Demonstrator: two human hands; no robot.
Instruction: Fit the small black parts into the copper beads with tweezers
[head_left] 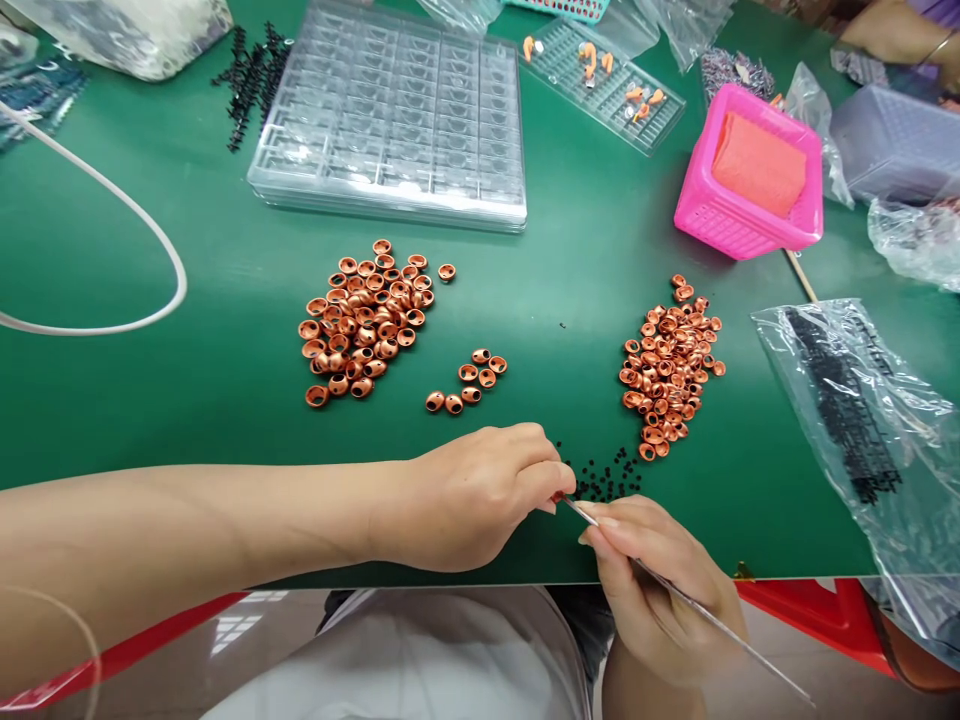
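My left hand (480,495) is closed near the table's front edge, fingertips pinching a small copper-coloured shell that is mostly hidden. In my right hand (671,570) is a thin metal pick-like tool (720,622), held like a pen; its tip meets the piece in the left fingers. Tiny black dot-like parts (607,478) lie scattered just beyond the fingertips. A heap of hollow copper-coloured shells (367,320) with dark holes sits ahead on the left, with several loose shells (471,373) nearer. Another heap of copper-coloured pieces (671,370) lies to the right.
Clear plastic trays (390,120) are stacked at the back, beside black sprue-like strips (251,80). Another tray (607,85) holds orange pieces. A pink basket (739,225) with folded cloth, plastic bags (847,400) and a white cable (161,240) surround the work. A co-worker's arm (892,45) shows top right.
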